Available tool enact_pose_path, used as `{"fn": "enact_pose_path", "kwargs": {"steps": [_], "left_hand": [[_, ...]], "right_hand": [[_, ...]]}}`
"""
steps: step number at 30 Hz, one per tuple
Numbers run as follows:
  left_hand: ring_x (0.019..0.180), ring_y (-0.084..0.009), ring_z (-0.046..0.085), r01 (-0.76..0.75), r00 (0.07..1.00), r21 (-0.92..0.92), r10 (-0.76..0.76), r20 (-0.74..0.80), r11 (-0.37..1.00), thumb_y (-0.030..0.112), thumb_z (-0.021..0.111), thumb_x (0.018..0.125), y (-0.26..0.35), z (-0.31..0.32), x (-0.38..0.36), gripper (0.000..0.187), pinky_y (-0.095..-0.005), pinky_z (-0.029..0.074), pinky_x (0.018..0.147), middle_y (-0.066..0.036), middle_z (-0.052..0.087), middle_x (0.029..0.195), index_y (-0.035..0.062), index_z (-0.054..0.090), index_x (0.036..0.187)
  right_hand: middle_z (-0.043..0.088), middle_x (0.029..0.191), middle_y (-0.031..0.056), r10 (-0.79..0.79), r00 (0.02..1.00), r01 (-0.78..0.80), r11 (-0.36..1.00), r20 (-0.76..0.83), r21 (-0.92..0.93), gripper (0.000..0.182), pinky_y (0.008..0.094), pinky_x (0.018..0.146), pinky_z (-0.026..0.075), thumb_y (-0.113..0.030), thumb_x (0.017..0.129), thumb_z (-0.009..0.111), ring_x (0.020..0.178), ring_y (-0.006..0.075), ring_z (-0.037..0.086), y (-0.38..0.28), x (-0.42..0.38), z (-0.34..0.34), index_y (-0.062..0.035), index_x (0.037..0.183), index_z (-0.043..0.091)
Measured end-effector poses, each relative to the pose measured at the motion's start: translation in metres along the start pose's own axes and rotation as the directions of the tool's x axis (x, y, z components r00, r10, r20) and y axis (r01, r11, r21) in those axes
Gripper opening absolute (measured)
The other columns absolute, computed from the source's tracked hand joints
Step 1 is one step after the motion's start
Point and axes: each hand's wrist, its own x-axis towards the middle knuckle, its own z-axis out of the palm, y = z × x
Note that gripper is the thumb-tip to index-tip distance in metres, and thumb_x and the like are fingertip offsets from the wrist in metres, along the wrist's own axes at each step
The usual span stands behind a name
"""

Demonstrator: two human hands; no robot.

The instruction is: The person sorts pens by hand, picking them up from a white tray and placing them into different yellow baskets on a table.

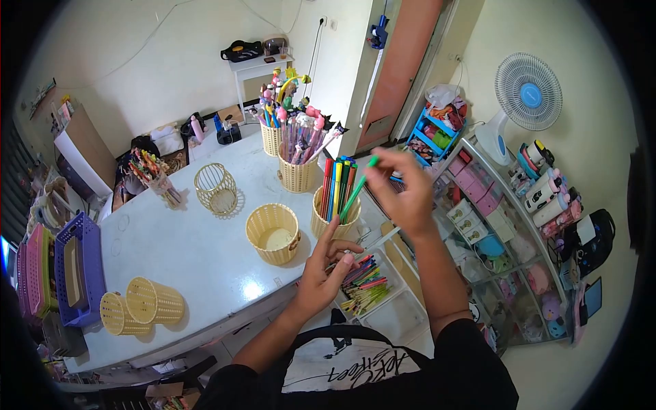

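Note:
A green felt-tip pen point(352, 198) is pinched near its green top by my right hand point(404, 195), which is slightly blurred. The pen slants down toward the left, overlapping a woven basket point(333, 227) full of upright coloured felt-tip pens point(337, 179). My left hand point(324, 273) is open below it, index finger pointing up close to the pen's lower end and thumb stretched out. Beneath the left hand sits a clear divided tray point(393, 311) with many thin coloured pens point(365, 287) in one compartment.
An unfilled woven basket point(272, 234) stands left of the hands, near a wire-like basket point(216, 189). Behind are baskets of novelty pens point(298, 176). Two baskets point(156, 301) lie tipped at the left, beside a purple plastic basket point(89, 273). A glass cabinet point(506, 253) stands right.

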Motion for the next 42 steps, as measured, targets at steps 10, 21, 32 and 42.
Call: {"fn": "enact_pose_path", "kwargs": {"steps": [10, 21, 32, 42], "left_hand": [[0.094, -0.0160, 0.059, -0.020, 1.000, 0.098, 0.020, -0.002, 0.995, 0.011, 0.050, 0.099, 0.004, -0.001, -0.004, 0.067, -0.0302, 0.049, 0.086, -0.016, 0.059, 0.112, 0.0066, 0.011, 0.154], [0.097, -0.0179, 0.061, 0.591, 0.689, 0.524, -0.721, 0.068, 0.614, 0.030, 0.048, 0.100, -0.175, -0.108, -0.206, 0.042, -0.0340, 0.046, 0.094, -0.012, 0.064, 0.113, -0.0001, 0.055, 0.129], [0.089, -0.0185, 0.063, 0.538, 0.391, 0.801, -0.920, 0.039, 0.262, 0.036, 0.052, 0.095, -0.187, -0.223, -0.452, 0.037, -0.0364, 0.050, 0.078, -0.012, 0.066, 0.105, 0.0032, 0.064, 0.108], [0.095, -0.0239, 0.066, 0.990, 0.038, 0.135, -0.817, -0.576, -0.050, 0.031, 0.056, 0.095, -0.169, -0.146, -0.359, 0.044, -0.0359, 0.051, 0.085, -0.016, 0.066, 0.107, -0.0032, 0.056, 0.123]], "right_hand": [[0.056, 0.077, 0.0032, -0.078, 0.984, 0.101, 0.985, 0.163, -0.137, 0.043, 0.0274, 0.059, 0.043, -0.009, 0.085, 0.072, 0.066, 0.0103, 0.051, -0.002, -0.025, 0.017, -0.0001, 0.124, 0.057], [0.065, 0.077, 0.0113, 0.917, 0.237, -0.833, 0.362, 0.320, -0.419, 0.028, 0.0346, 0.068, 0.050, -0.028, 0.087, 0.065, 0.074, 0.0230, 0.064, 0.105, -0.469, -0.027, -0.0037, 0.101, 0.066], [0.071, 0.084, 0.0155, 0.947, -0.234, -0.964, -0.195, 0.221, -0.183, 0.030, 0.0417, 0.072, 0.053, -0.033, 0.081, 0.065, 0.081, 0.0306, 0.069, 0.215, -0.597, 0.035, -0.0052, 0.091, 0.072], [0.068, 0.097, 0.0269, 0.865, -0.495, -0.803, -0.490, -0.079, -0.340, 0.041, 0.0478, 0.082, 0.052, -0.034, 0.083, 0.063, 0.095, 0.0399, 0.066, 0.378, -0.627, 0.094, 0.0059, 0.092, 0.068]]}}
